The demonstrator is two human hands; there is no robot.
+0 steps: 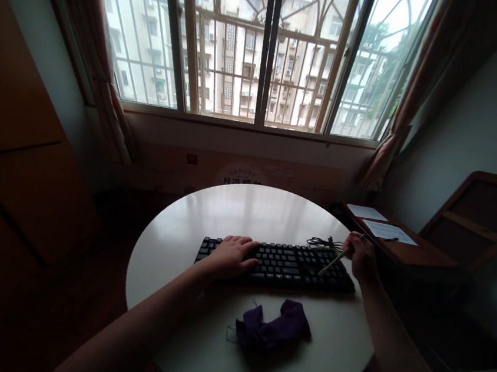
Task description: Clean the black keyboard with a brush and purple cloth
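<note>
Nearest on the round white desk (246,209) lies a crumpled purple cloth (272,329). Behind it is a black keyboard (284,264). The left hand (230,255) rests on its left keys, fingers flat and slightly spread. The right hand (361,258) pinches a thin stick (333,263) in its fingers, tip on the right keys. A cable (325,242) lies behind. The print on the box (240,176) under the window is too dim to read.

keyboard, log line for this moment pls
left hand flat on keyboard | right hand holds thin stick, tip on right keys | purple cloth on table
</note>
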